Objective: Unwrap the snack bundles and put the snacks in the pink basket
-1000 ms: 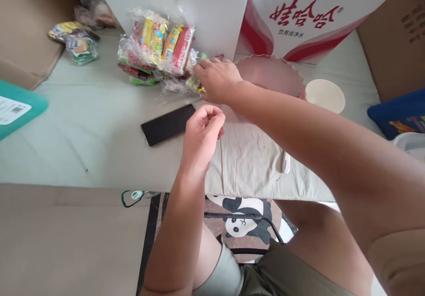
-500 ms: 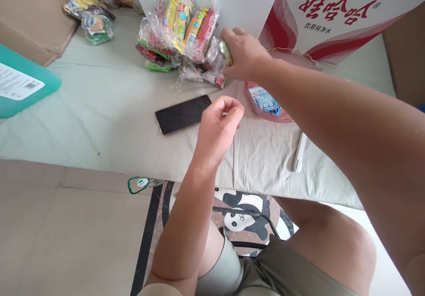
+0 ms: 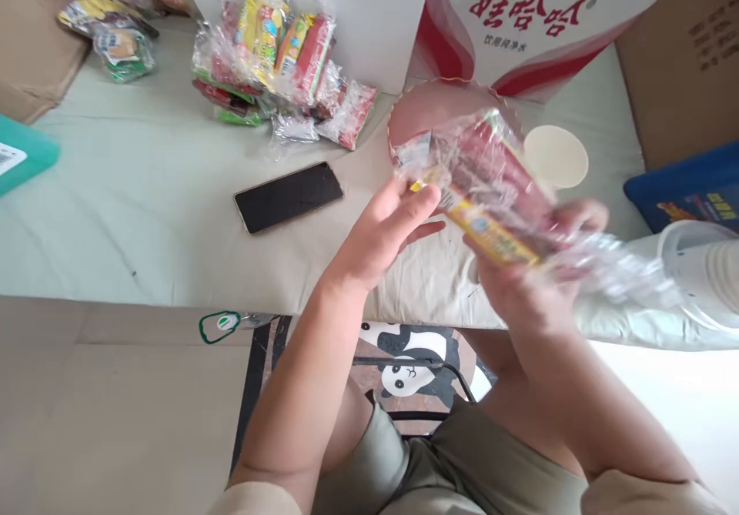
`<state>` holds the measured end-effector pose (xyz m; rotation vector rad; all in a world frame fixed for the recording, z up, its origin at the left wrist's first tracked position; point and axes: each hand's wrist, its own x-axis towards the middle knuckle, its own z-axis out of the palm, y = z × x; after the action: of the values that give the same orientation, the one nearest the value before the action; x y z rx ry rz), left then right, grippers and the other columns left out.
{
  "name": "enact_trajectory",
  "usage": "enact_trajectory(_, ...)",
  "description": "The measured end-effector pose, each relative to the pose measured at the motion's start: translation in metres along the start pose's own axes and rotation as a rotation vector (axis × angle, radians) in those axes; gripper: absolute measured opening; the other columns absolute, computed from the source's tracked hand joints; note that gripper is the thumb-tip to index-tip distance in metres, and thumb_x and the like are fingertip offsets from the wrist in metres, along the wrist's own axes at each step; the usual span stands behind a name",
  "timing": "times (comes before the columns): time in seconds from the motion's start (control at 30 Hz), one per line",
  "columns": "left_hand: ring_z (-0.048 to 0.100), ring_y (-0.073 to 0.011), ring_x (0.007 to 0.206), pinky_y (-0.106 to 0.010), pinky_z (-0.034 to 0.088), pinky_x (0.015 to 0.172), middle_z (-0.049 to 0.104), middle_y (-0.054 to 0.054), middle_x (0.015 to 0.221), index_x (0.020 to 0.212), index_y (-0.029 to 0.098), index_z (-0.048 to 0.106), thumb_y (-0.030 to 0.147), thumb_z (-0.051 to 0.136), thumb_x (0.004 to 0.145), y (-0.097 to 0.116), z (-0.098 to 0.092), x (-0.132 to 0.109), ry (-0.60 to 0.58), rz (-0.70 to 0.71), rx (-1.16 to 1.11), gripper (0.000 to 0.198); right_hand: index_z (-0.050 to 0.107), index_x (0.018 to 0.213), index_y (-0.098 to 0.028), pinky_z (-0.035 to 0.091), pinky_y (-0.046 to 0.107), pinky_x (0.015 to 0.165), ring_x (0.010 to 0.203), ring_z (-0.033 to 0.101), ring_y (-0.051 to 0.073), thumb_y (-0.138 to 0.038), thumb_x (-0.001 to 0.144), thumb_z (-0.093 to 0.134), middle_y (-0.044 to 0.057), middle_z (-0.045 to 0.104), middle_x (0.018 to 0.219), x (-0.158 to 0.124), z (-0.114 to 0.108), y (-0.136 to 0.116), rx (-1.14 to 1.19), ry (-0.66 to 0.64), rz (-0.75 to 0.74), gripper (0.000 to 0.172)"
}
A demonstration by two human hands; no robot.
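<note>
My right hand (image 3: 534, 284) grips a clear plastic snack pack (image 3: 490, 192) with red and yellow sticks inside, held over the table's near edge. My left hand (image 3: 384, 230) has its fingers stretched out and touches the pack's left end. A pile of similar snack packs (image 3: 271, 53) lies at the back of the table. Behind the held pack sits a pink plate (image 3: 427, 103). A black phone (image 3: 289, 195) lies flat to the left of my left hand.
A white and red carton (image 3: 519, 15) stands at the back. A cream bowl (image 3: 557, 157), a blue box (image 3: 687, 188) and a white tub (image 3: 704, 269) are on the right. Loose snack packets (image 3: 115, 34) and a teal item (image 3: 23, 157) lie left. Cardboard boxes flank the table.
My right hand has come back from the pile to the near right with a snack pack in it. My left hand has opened and moved to the pack's end.
</note>
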<state>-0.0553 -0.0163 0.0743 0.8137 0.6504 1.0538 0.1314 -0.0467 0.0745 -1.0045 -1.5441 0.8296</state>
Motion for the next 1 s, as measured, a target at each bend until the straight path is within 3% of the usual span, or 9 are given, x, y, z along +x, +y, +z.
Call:
enact_trajectory(0.13,0.072,-0.0184,0.095,-0.030,0.059,0.081,0.072,-0.001,0.108,0.122,0.026,0.057,0.046,0.076,0.085,-0.023,0.013,0.007,0.044,-0.022,0.126,0.046,0.050,0.118,-0.035,0.056,0.052,0.102,0.131,0.055,0.031,-0.048,0.083,0.081,0.007,0.048,0.134,-0.047,-0.013,0.032,-0.019,-0.130,-0.145,0.049)
enact_trajectory(0.23,0.069,-0.0166,0.082,-0.027,0.055,0.067,0.068,0.000,0.096,0.119,0.027,0.057,0.043,0.077,0.084,-0.037,0.014,0.010,0.085,-0.038,0.236,0.044,0.057,0.118,-0.034,0.057,0.048,0.099,0.125,0.055,0.028,-0.043,0.090,0.076,0.008,0.043,0.134,-0.058,-0.023,0.045,-0.121,-0.223,-0.188,0.034)
enact_trajectory(0.3,0.069,-0.0180,0.082,-0.028,0.054,0.065,0.068,-0.001,0.097,0.124,0.029,0.055,0.046,0.078,0.084,-0.044,0.012,0.011,0.113,-0.031,0.283,0.049,0.061,0.120,-0.035,0.059,0.045,0.093,0.114,0.058,0.025,-0.042,0.091,0.076,0.008,0.041,0.133,-0.059,-0.031,0.051,-0.151,-0.250,-0.214,0.033)
enact_trajectory(0.43,0.072,-0.0245,0.096,-0.034,0.056,0.074,0.068,-0.002,0.104,0.135,0.034,0.046,0.054,0.081,0.080,-0.057,0.004,0.014,0.193,0.006,0.348,0.068,0.065,0.126,-0.034,0.058,0.035,0.075,0.091,0.057,0.018,-0.045,0.088,0.079,0.005,0.046,0.108,-0.059,-0.043,0.058,-0.207,-0.249,-0.230,0.042)
enact_trajectory(0.57,0.069,-0.0299,0.119,-0.041,0.057,0.092,0.067,-0.003,0.116,0.144,0.037,0.039,0.057,0.084,0.077,-0.067,0.003,0.020,0.206,0.076,0.410,0.083,0.069,0.119,-0.027,0.053,0.028,0.066,0.075,0.058,0.013,-0.036,0.098,0.070,0.001,0.059,0.088,-0.055,-0.046,0.059,-0.164,-0.308,-0.273,0.023)
enact_trajectory(0.63,0.068,-0.0288,0.122,-0.041,0.056,0.097,0.068,-0.003,0.121,0.141,0.036,0.042,0.054,0.085,0.076,-0.070,0.006,0.021,0.202,0.089,0.394,0.080,0.070,0.112,-0.025,0.052,0.026,0.066,0.076,0.061,0.013,-0.032,0.100,0.066,0.002,0.064,0.089,-0.054,-0.045,0.059,-0.139,-0.309,-0.284,0.014)
enact_trajectory(0.73,0.070,-0.0267,0.115,-0.041,0.058,0.097,0.071,-0.005,0.117,0.128,0.029,0.053,0.049,0.080,0.080,-0.072,0.013,0.019,0.191,0.017,0.351,0.059,0.070,0.106,-0.023,0.053,0.025,0.068,0.078,0.064,0.012,-0.029,0.101,0.065,0.002,0.067,0.088,-0.053,-0.042,0.059,-0.102,-0.292,-0.301,0.009)
enact_trajectory(0.83,0.070,-0.0258,0.114,-0.040,0.057,0.101,0.073,-0.005,0.116,0.120,0.024,0.059,0.048,0.079,0.081,-0.072,0.017,0.014,0.156,-0.015,0.314,0.050,0.070,0.103,-0.021,0.054,0.023,0.067,0.075,0.064,0.011,-0.029,0.102,0.064,0.001,0.066,0.085,-0.053,-0.041,0.059,-0.069,-0.280,-0.311,0.010)
enact_trajectory(1.0,0.067,-0.0268,0.120,-0.038,0.057,0.102,0.069,-0.006,0.128,0.132,0.027,0.055,0.051,0.086,0.074,-0.069,0.018,0.005,-0.035,-0.051,0.263,0.070,0.072,0.101,-0.021,0.056,0.023,0.067,0.074,0.067,0.011,-0.027,0.099,0.069,0.002,0.069,0.084,-0.051,-0.041,0.055,-0.052,-0.264,-0.291,0.006)
